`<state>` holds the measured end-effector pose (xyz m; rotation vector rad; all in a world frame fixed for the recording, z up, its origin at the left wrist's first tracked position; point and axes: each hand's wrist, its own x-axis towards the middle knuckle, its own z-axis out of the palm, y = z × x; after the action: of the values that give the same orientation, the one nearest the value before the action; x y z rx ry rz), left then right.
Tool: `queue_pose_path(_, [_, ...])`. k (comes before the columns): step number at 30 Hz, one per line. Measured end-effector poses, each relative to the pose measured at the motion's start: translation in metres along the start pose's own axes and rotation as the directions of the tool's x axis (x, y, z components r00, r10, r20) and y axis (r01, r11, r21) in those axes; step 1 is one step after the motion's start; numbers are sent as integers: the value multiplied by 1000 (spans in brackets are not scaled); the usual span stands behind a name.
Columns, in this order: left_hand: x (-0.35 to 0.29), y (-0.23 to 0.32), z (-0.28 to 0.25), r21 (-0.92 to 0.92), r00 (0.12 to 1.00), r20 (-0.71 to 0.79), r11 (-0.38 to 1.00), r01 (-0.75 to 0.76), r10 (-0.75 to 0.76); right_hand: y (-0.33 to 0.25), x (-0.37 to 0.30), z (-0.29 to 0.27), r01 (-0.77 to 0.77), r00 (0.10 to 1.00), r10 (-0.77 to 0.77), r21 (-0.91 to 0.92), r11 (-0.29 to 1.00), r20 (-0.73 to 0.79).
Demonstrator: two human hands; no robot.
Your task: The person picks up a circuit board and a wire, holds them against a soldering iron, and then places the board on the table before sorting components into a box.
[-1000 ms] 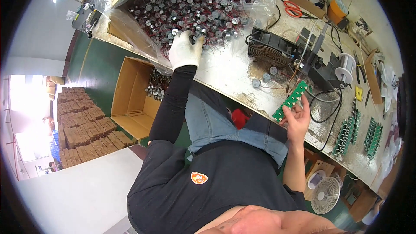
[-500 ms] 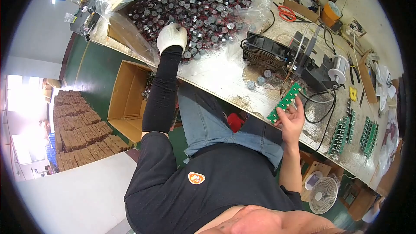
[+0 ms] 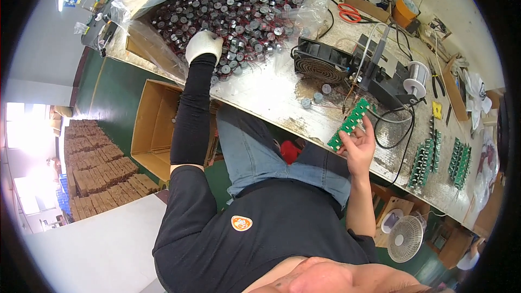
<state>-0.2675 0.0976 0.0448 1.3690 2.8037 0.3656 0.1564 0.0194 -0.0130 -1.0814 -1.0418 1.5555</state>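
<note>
My left hand (image 3: 204, 47), in a white glove, rests at the near side of a heap of small round metal parts with red wires (image 3: 239, 8). Its fingers curl down among the parts, so what they grip, if anything, is hidden. My right hand (image 3: 360, 146) is bare and pinches the lower end of a long green circuit board (image 3: 350, 124) between thumb and fingers. The board is tilted above the bench's front edge, close to the soldering iron stand. Three loose round parts (image 3: 317, 97) lie on the bench left of the board.
A black fan (image 3: 321, 65) and a solder spool (image 3: 417, 78) stand behind the board. Rows of green boards (image 3: 424, 160) lie to the right. Red-handled scissors (image 3: 349, 13) are at the back. A cardboard box (image 3: 154, 130) stands below the bench, and black cable (image 3: 404, 144) loops across it.
The view has shifted slightly, moving the whole scene a little leftward. My left hand stays in the heap, its glove turned slightly. My right hand keeps hold of the circuit board.
</note>
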Motion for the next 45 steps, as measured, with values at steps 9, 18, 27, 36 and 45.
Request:
queue_pose_path(9, [6, -9, 0, -147, 998, 65, 989, 19, -10, 2, -1, -1, 7, 1000, -7, 7, 1000, 4])
queue_pose_path(18, [23, -14, 7, -309, 986, 156, 945, 105, -58, 5, -2, -2, 34, 999, -34, 1, 999, 16])
queue_pose_path(27, [-34, -3, -9, -840, 981, -153, 539, -64, -121, 6, -2, 1, 69, 998, -69, -18, 997, 7])
queue_pose_path(36, [-92, 36, -34, -996, 994, 27, -78, 35, 101, 4, 0, -1, 58, 998, -57, -34, 998, 19])
queue_pose_path(45, [-154, 64, 24, -963, 920, 270, 73, 260, 284, 0, 1, 0, -21, 999, 20, 20, 1000, 43])
